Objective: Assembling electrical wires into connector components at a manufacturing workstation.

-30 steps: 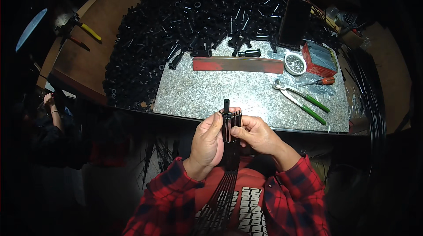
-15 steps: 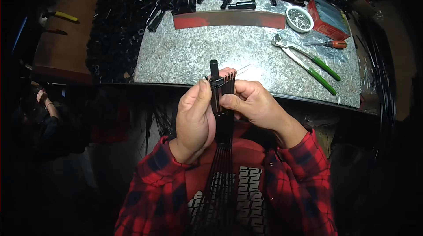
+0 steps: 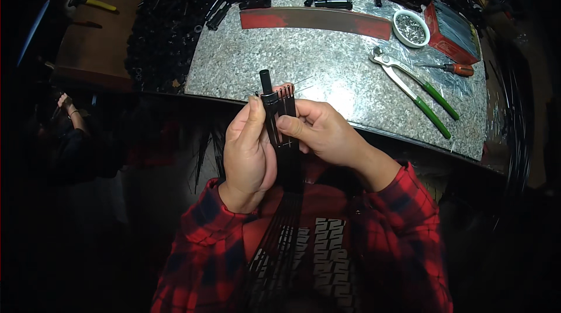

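Between my hands, in front of my chest, is what looks like an umbrella frame. Its thin black ribs fan down toward my lap, and a short black tube sticks up from its top. My left hand is closed round the left side, its thumb up by the black collar under the tube. My right hand pinches the ribs from the other side, thumb across their front. Several looped rib ends stand in a row beside the collar, and a thin wire pokes out past them. The fingers behind the frame are mostly hidden.
Beyond my hands lies a speckled stone worktop with a curved red-brown strip, green-handled pincers, an orange-handled screwdriver, a white bowl of small metal pieces and a red box. Black tubular parts are heaped behind.
Both hands and the frame have shifted slightly left and up in the picture, and the frame's top leans a little more left. The worktop appears farther right. My grip looks unchanged.
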{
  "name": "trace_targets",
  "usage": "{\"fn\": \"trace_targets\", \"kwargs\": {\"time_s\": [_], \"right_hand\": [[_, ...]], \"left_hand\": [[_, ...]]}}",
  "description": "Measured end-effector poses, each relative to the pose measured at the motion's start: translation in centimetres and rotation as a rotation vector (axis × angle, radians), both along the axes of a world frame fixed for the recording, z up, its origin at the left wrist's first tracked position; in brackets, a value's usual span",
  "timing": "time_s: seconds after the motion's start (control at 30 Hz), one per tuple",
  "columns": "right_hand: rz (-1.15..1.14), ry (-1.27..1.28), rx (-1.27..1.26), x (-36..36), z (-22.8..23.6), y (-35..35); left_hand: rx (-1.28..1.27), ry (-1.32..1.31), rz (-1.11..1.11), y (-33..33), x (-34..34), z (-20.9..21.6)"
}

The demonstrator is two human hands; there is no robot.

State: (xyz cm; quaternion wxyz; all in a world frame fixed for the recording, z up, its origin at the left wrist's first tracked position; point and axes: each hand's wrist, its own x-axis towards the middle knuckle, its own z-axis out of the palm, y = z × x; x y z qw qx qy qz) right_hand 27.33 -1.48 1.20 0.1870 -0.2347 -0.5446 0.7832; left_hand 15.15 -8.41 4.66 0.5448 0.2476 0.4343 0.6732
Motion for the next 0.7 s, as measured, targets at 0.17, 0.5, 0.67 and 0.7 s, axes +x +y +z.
{"fn": "trace_targets", "kwargs": {"time_s": [0.17, 0.5, 0.67, 0.7], "right_hand": [[-0.047, 0.004, 0.022, -0.2, -0.7, -0.7], [-0.159, -0.007, 0.006, -0.3, -0.4, -1.5], [-0.164, -0.042, 0.023, -0.5, 0.1, -1.0], [-0.194, -0.083, 0.04, -0.5, 0.2, -1.1]], "left_hand": [[0.023, -0.101, -0.1, -0.1, -0.7, -0.8], [0.029, -0.188, -0.266, 0.1, -1.9, -1.4], [0.101, -0.092, -0.234, 0.3, -2.0, -1.7], [0.108, -0.045, -0.23, 0.5, -1.9, -1.8]]}}
